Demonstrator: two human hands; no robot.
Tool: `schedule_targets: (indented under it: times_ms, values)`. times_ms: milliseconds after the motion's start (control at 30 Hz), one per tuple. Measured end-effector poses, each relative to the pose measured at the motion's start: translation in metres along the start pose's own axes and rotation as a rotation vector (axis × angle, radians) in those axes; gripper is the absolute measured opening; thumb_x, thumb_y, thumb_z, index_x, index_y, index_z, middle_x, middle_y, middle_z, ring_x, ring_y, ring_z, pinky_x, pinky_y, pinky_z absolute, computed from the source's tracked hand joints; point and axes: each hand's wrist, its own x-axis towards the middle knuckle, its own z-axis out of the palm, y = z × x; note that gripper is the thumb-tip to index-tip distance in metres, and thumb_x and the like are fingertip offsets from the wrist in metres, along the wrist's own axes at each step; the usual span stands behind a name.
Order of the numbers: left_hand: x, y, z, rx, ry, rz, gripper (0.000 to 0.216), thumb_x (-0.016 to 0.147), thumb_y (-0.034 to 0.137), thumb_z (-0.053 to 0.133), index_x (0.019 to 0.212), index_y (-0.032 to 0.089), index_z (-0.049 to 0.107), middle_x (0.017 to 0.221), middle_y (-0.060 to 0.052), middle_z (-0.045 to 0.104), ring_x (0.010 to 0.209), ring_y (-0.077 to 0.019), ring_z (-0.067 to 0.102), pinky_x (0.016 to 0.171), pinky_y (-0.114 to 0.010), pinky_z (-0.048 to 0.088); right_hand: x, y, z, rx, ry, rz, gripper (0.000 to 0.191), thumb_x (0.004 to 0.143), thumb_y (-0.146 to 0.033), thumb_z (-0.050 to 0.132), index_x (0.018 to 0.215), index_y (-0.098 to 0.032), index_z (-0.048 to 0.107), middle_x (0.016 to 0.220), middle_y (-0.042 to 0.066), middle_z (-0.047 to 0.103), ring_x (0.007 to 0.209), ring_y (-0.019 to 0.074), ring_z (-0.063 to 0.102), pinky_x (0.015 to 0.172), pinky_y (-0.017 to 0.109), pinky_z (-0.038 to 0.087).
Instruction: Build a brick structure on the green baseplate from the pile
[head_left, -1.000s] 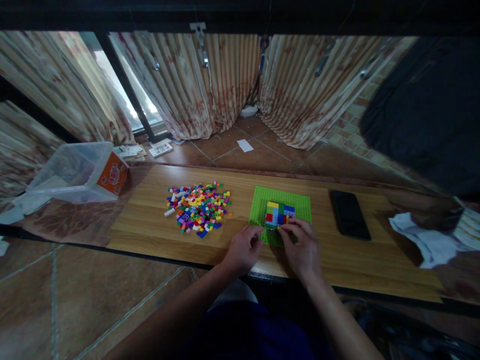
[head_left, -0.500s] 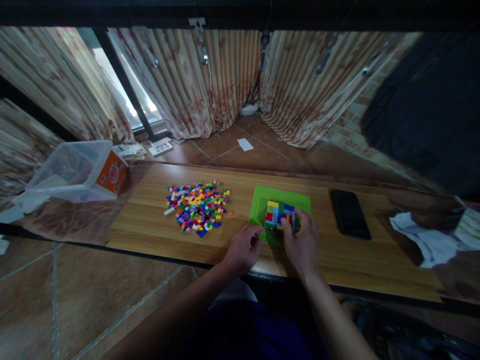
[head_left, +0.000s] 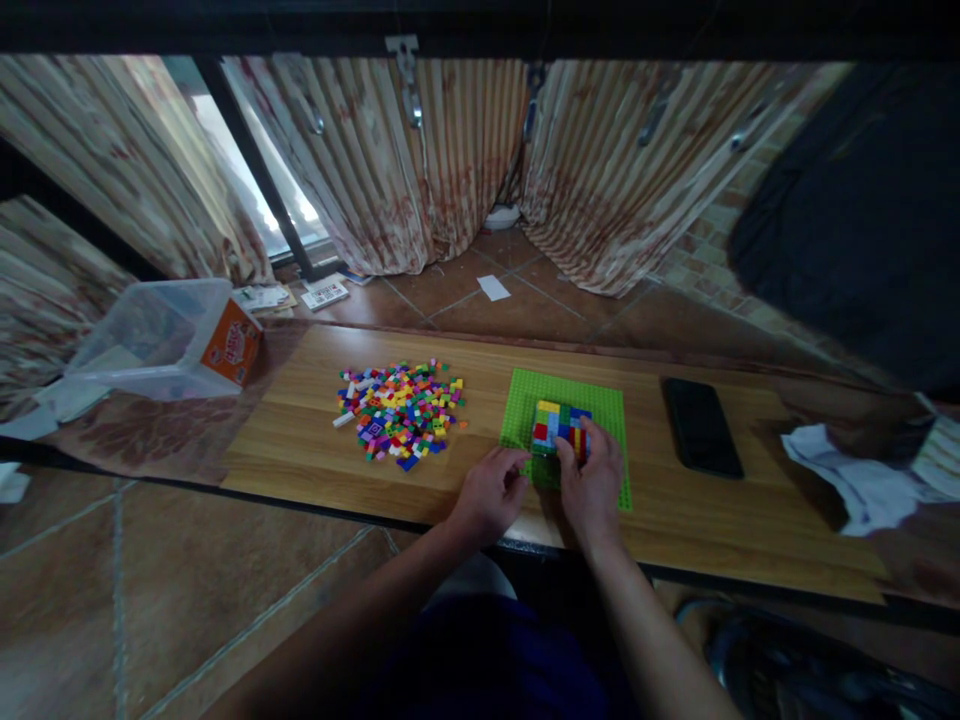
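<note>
A green baseplate [head_left: 592,395] lies on the wooden board [head_left: 300,440], carrying a small block of coloured bricks [head_left: 553,423]. My right hand [head_left: 592,485] rests on the plate's near part, its fingers curled and pressed against the right side of the brick block. Curled loosely, my left hand [head_left: 491,492] sits at the plate's near left corner, fingertips touching its edge. A pile of loose coloured bricks [head_left: 401,410] lies to the left on the board.
A black phone [head_left: 701,427] lies right of the baseplate. A clear plastic box [head_left: 154,335] with an orange carton [head_left: 232,343] stands at the left. White cloth [head_left: 847,475] lies at the far right. Curtains hang behind, over a tiled floor.
My right hand has slid from the block's near edge to its right side and closed against it. My left hand has barely moved.
</note>
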Motion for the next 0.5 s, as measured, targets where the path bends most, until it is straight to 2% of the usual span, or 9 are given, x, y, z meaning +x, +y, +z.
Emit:
schedule_targets:
  times_ms: [200, 367, 500]
  values:
    - [0.000, 0.001, 0.000, -0.004, 0.012, -0.015, 0.027, 0.082, 0.012, 0.054, 0.107, 0.019, 0.061, 0.092, -0.004, 0.064, 0.083, -0.0164, 0.062, 0.072, -0.027, 0.051, 0.003, 0.006, -0.003, 0.058, -0.034, 0.006, 0.061, 0.089, -0.057, 0.048, 0.129, -0.012, 0.055, 0.124, 0.020, 0.059, 0.118, 0.0303, 0.052, 0.102, 0.050, 0.038]
    - [-0.001, 0.003, -0.001, 0.007, 0.006, -0.009, 0.026, 0.083, 0.012, 0.053, 0.107, 0.019, 0.061, 0.093, -0.004, 0.064, 0.082, -0.0157, 0.062, 0.072, -0.026, 0.051, 0.024, 0.017, -0.016, 0.155, -0.015, -0.016, 0.054, 0.093, -0.054, 0.039, 0.128, -0.015, 0.054, 0.124, 0.018, 0.059, 0.115, 0.0268, 0.055, 0.100, 0.048, 0.042]
    - [-0.003, 0.004, -0.001, 0.024, 0.014, -0.017, 0.027, 0.082, 0.012, 0.053, 0.107, 0.019, 0.061, 0.093, -0.004, 0.064, 0.081, -0.0157, 0.062, 0.072, -0.026, 0.051, 0.046, 0.017, -0.018, 0.122, -0.184, -0.142, 0.053, 0.094, -0.054, 0.036, 0.122, -0.016, 0.059, 0.121, 0.016, 0.062, 0.114, 0.0273, 0.056, 0.101, 0.049, 0.041]
